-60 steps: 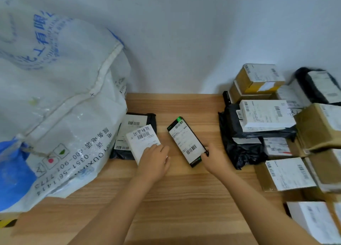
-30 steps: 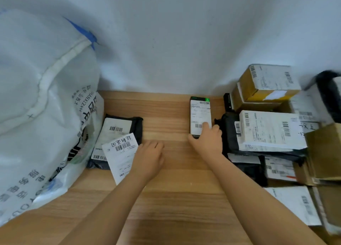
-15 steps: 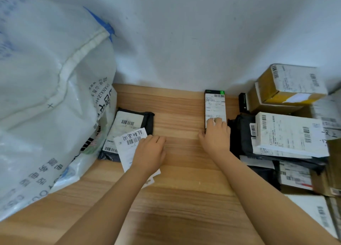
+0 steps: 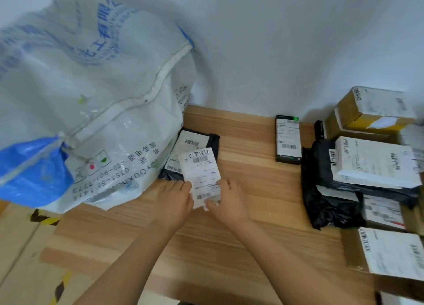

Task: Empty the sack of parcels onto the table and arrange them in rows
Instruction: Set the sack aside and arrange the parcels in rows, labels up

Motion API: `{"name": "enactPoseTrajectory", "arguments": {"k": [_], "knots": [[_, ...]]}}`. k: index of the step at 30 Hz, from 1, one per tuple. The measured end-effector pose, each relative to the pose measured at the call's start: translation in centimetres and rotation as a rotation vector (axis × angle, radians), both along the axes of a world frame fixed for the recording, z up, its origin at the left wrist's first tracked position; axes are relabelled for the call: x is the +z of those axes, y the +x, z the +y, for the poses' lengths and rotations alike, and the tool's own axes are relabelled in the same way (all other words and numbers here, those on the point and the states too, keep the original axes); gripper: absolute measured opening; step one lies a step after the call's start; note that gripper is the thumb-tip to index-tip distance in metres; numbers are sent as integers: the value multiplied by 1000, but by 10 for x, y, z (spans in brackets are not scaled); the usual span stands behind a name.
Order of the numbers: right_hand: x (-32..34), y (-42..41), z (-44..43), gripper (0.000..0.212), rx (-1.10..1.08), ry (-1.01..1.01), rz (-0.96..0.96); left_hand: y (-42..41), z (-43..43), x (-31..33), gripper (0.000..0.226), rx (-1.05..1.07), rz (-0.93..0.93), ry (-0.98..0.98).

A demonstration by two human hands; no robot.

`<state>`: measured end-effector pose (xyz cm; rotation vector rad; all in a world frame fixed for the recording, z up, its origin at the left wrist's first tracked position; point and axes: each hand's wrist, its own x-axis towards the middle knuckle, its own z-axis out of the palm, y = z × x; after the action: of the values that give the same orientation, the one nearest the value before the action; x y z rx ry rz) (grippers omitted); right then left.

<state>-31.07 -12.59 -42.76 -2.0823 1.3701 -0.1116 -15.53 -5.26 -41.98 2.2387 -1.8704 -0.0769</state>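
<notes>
A big white woven sack [image 4: 91, 112] with blue print lies on the left of the wooden table [image 4: 247, 224]. Beside its mouth rests a black bag parcel [image 4: 195, 144] with a white label. A small white labelled parcel [image 4: 202, 174] overlaps it. My left hand [image 4: 175, 203] grips the white parcel's near left edge and my right hand [image 4: 229, 203] grips its near right edge. A slim black box [image 4: 288, 139] with a white label lies flat near the wall, apart from both hands.
Several parcels are piled at the right: yellow-brown cartons [image 4: 371, 114], a white box [image 4: 376, 162] on black bags [image 4: 325, 203], and a labelled carton [image 4: 390, 254] near the front. The wall runs along the table's back. Floor with striped tape [image 4: 43, 217] shows at the lower left.
My right hand has let go of the slim black box, which stays by the wall, and has come back left to the small white parcel. Both hands now hold that parcel.
</notes>
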Motion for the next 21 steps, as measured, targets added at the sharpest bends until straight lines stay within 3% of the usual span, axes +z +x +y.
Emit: {"name": "enactPoseTrajectory", "arguments": {"k": [3, 6, 8, 13, 16, 19, 21], "knots": [[-7, 14, 15, 80, -70, 17, 16, 10, 17, 4, 22, 1, 12, -27], [-8, 25, 23, 98, -142, 41, -19, 21, 32, 7, 8, -8, -54, -39], [-9, 31, 27, 105, -162, 60, -20, 27, 40, 5, 20, -14, -52, -4], [-5, 38, 34, 105, -212, 45, -9, 37, 51, 1, 5, -40, -107, 37], [-1, 33, 37, 102, -226, -14, 33, 37, 50, 2, 15, -68, -97, 37], [3, 18, 35, 98, -245, -53, 77, 31, 44, 5, 5, -90, -79, 37], [8, 4, 33, 96, -283, -68, 95, 24, 36, 4, 17, -112, -24, 28]]}}
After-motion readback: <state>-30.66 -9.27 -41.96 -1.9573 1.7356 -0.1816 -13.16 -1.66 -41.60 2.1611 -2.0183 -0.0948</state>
